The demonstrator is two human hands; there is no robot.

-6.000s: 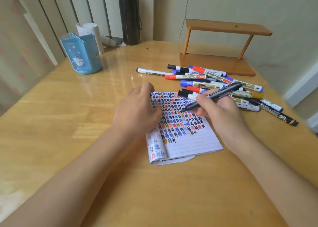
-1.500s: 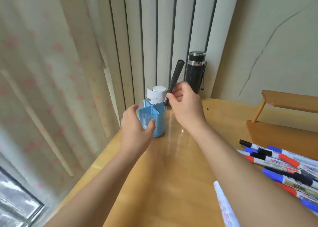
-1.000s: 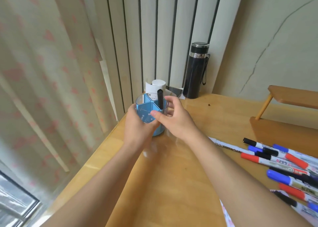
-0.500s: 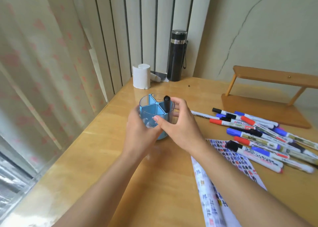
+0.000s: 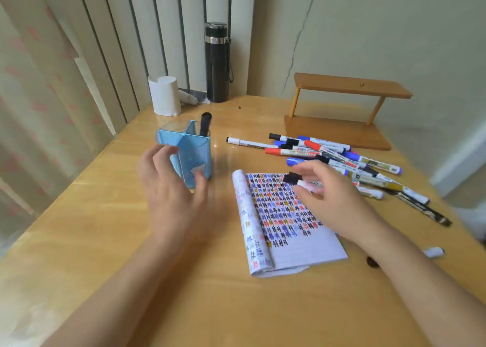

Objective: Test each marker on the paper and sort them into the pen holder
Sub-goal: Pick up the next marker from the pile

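The blue pen holder [image 5: 189, 149] stands on the table left of centre, and one black marker [image 5: 205, 123] sticks up from its back compartment. My left hand [image 5: 171, 194] hovers right in front of the holder with fingers spread, gripping nothing. My right hand [image 5: 334, 202] pinches a white marker with a black cap [image 5: 297, 179] above the top of the notepad [image 5: 284, 231], whose page is covered in coloured test marks. A pile of several markers [image 5: 328, 152] lies behind the notepad, to the right.
A black bottle [image 5: 217, 62] and a white roll [image 5: 165, 95] stand at the back by the curtain. A wooden stand [image 5: 342, 110] sits at the back right. A small white cap-like piece [image 5: 434, 252] lies near the table's right edge.
Both hands have let go of the pen holder, which now stands farther left with the black marker inside. My right hand moved right and picked up a black-capped marker.
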